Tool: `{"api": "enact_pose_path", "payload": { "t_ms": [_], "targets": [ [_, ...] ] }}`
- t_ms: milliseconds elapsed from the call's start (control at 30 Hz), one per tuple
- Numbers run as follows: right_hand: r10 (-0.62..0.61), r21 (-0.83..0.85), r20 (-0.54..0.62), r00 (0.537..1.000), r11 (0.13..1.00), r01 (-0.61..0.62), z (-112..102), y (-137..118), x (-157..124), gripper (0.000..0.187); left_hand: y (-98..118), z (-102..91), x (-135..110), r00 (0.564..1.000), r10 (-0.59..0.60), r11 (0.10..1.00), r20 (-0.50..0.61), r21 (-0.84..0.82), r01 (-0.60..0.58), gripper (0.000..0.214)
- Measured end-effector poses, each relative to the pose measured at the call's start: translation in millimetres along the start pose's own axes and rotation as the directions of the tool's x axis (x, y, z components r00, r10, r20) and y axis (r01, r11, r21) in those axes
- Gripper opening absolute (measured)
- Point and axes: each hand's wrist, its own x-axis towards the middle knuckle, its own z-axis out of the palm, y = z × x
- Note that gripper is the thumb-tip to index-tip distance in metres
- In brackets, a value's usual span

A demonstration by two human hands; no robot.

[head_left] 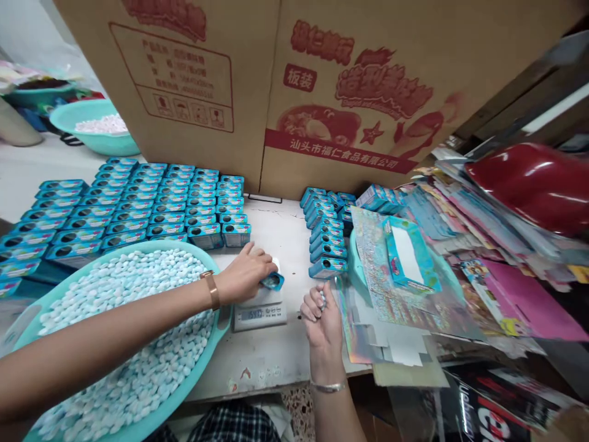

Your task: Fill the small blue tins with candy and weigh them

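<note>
My left hand [248, 273] is closed around a small blue box [275, 281], held over the digital scale [260, 316], whose display is lit. Whether the box rests on the weighing plate is hidden by my fingers. My right hand [323, 316] is curled palm up to the right of the scale, with pale blue candies [323, 299] showing between the fingers. Beneath my left forearm stands a turquoise basin [215, 334] full of pale blue and white candies [133, 294].
Rows of blue boxes [168, 218] stand behind the basin; more boxes [327, 248] line up right of the scale. A large cardboard carton [248, 80] blocks the back. Shiny sheets [368, 276] and stacked packaging [442, 209] lie right. Another basin [94, 144] sits far left.
</note>
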Motion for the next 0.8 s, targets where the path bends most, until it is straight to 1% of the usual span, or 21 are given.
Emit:
{"api": "enact_pose_path", "payload": {
  "t_ms": [67,100,133,167,200,267,333,367,400,433,467,533,600,667,700,733,767,800],
  "targets": [
    [-0.047,-0.011,-0.028,0.999,0.999,0.046,-31.7,-8.6,-8.1,0.027,11.1,-5.1,12.1,0.986,0.166,0.986,-0.024,0.037,-0.165,0.024],
    [-0.078,-0.018,-0.043,0.996,0.997,0.078,-47.8,-13.3,-12.2,0.028,18.7,-6.3,19.4,0.968,0.248,0.968,-0.035,0.052,-0.246,0.025],
    [-0.111,-0.023,-0.059,0.992,0.994,0.11,-63.3,-17.8,-16.3,0.029,27.2,-5.9,27.5,0.943,0.33,0.943,-0.041,0.066,-0.327,0.024],
    [-0.141,-0.026,-0.076,0.987,0.99,0.14,-77.7,-21.8,-20.4,0.03,36.4,-3.6,36.2,0.909,0.415,0.908,-0.04,0.079,-0.411,0.021],
    [-0.166,-0.026,-0.096,0.982,0.986,0.164,-90.5,-25.1,-24.1,0.031,45.5,0.7,45.7,0.865,0.501,0.863,-0.034,0.094,-0.496,0.018],
    [-0.197,-0.01,-0.142,0.97,0.98,0.198,-110.1,-28.9,-30.5,0.032,61.7,13.4,66.6,0.745,0.666,0.739,-0.013,0.144,-0.658,0.018],
    [-0.198,0.027,-0.188,0.962,0.978,0.206,-120.9,-28.2,-33.9,0.032,72.4,27.7,89.7,0.623,0.782,0.609,0.011,0.193,-0.769,0.021],
    [-0.19,0.049,-0.203,0.961,0.978,0.204,-123.3,-26.2,-33.8,0.033,75.3,33.7,101.8,0.573,0.819,0.557,0.02,0.209,-0.804,0.022],
    [-0.176,0.068,-0.205,0.963,0.979,0.193,-124.0,-23.2,-32.3,0.033,76.8,38.4,113.8,0.535,0.844,0.517,0.029,0.219,-0.828,0.023],
    [-0.159,0.08,-0.196,0.968,0.981,0.177,-123.4,-19.5,-29.2,0.033,77.2,41.4,125.3,0.509,0.86,0.489,0.037,0.223,-0.843,0.024],
    [-0.142,0.082,-0.179,0.974,0.984,0.159,-121.7,-15.3,-24.4,0.033,76.6,43.0,135.7,0.495,0.868,0.474,0.043,0.227,-0.851,0.024],
    [-0.118,0.056,-0.134,0.984,0.99,0.126,-116.3,-7.3,-10.8,0.032,73.8,42.1,151.4,0.485,0.873,0.46,0.05,0.241,-0.854,0.027],
    [-0.117,0.011,-0.097,0.988,0.993,0.118,-109.1,-1.5,6.5,0.032,69.7,37.4,157.6,0.505,0.862,0.477,0.049,0.261,-0.839,0.031],
    [-0.129,-0.02,-0.07,0.989,0.992,0.128,-100.7,0.8,24.9,0.034,64.2,29.7,153.4,0.534,0.844,0.502,0.044,0.283,-0.817,0.032],
    [-0.138,-0.026,-0.06,0.989,0.99,0.137,-96.0,0.7,33.9,0.036,60.7,24.6,148.0,0.559,0.828,0.527,0.035,0.29,-0.799,0.033],
    [-0.15,-0.025,-0.054,0.987,0.989,0.149,-91.0,0.1,42.5,0.038,56.6,18.4,140.5,0.597,0.802,0.567,0.018,0.293,-0.77,0.036],
    [-0.164,-0.021,-0.052,0.985,0.986,0.163,-85.8,-1.0,50.6,0.04,51.6,11.1,131.4,0.65,0.76,0.624,-0.012,0.293,-0.724,0.044],
    [-0.183,-0.016,-0.056,0.982,0.983,0.182,-80.7,-2.5,58.0,0.041,45.7,2.8,120.6,0.713,0.699,0.696,-0.058,0.288,-0.658,0.053]
  ]
}}
